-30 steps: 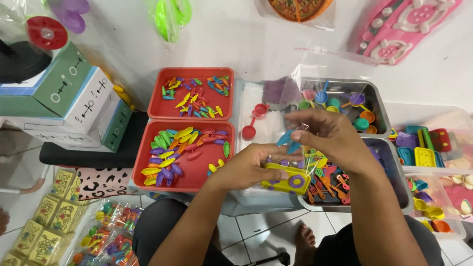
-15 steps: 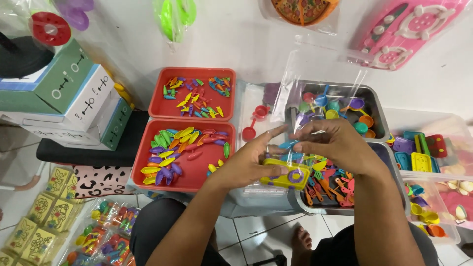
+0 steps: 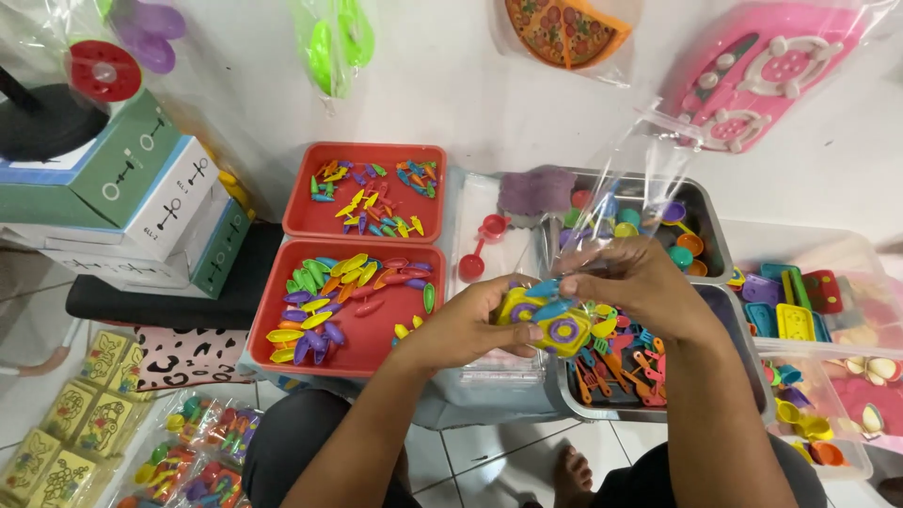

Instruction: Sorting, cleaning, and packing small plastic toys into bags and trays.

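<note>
Left hand [image 3: 466,329]: closed round a yellow toy stove [image 3: 547,323] with purple ring burners, thumb on its near edge, held above the gap between the red trays and the metal trays.

Right hand [image 3: 640,282]: fingertips pinched narrow on a small blue toy piece [image 3: 544,288] and on the mouth of a clear plastic bag [image 3: 625,183], right at the top of the yellow toy stove; bag standing up and away from the hands, over the far metal tray.

Near red tray [image 3: 346,353]: leaf-shaped toy pieces in yellow, green, purple, orange and red, lying loose, just left of the left hand.

Far red tray [image 3: 376,226]: smaller mixed-colour pieces in two loose clusters; touching the near red tray along its far edge.

Near metal tray [image 3: 574,400]: small toy utensils, mostly orange, red and yellow, under and beside the right hand.

Far metal tray [image 3: 710,221]: little toy pots and ladles in mixed colours, partly behind the bag.

Red toy ladle [image 3: 480,249]: lying on a clear flat lid between the red trays and the metal trays.

Stacked cardboard boxes [image 3: 141,202]: green and white, at far left, well apart from both hands.

Clear tub [image 3: 809,292]: flat toy pieces in blue, yellow and red, to the right of the metal trays.

Bagged toy sets [image 3: 188,456]: on the tiled floor at lower left.
</note>
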